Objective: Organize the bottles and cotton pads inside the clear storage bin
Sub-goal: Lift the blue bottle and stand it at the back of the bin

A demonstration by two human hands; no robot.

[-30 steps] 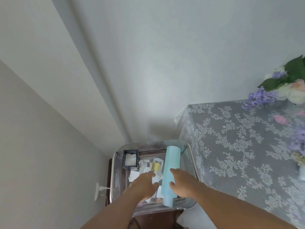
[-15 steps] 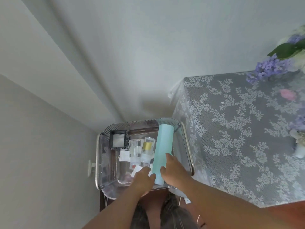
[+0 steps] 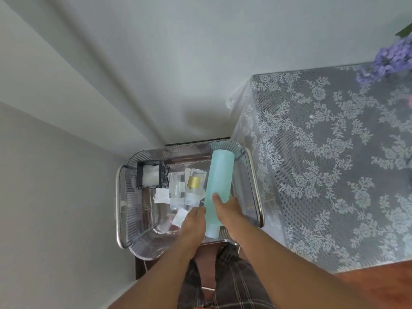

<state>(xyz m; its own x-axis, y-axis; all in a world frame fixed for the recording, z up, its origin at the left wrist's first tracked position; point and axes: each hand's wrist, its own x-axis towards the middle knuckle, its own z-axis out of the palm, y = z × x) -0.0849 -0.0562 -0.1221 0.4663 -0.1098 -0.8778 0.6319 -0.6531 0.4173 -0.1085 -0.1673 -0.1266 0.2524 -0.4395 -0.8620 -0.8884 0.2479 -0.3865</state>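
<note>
The bin [image 3: 242, 152] already holds everything in view: a tall teal bottle [image 3: 219, 179] lying along its right side, two clear bottles [image 3: 177, 189] side by side just left of it, a dark box of pads [image 3: 149, 176] in the far left corner, and loose pads [image 3: 161, 195] scattered on the floor. The right hand [image 3: 226, 207] grasps the teal bottle's lower half; the left hand [image 3: 193, 224] touches its neck, grip unclear. I judge sorting about midway: bottles gathered, loose pads still unsorted.
</note>
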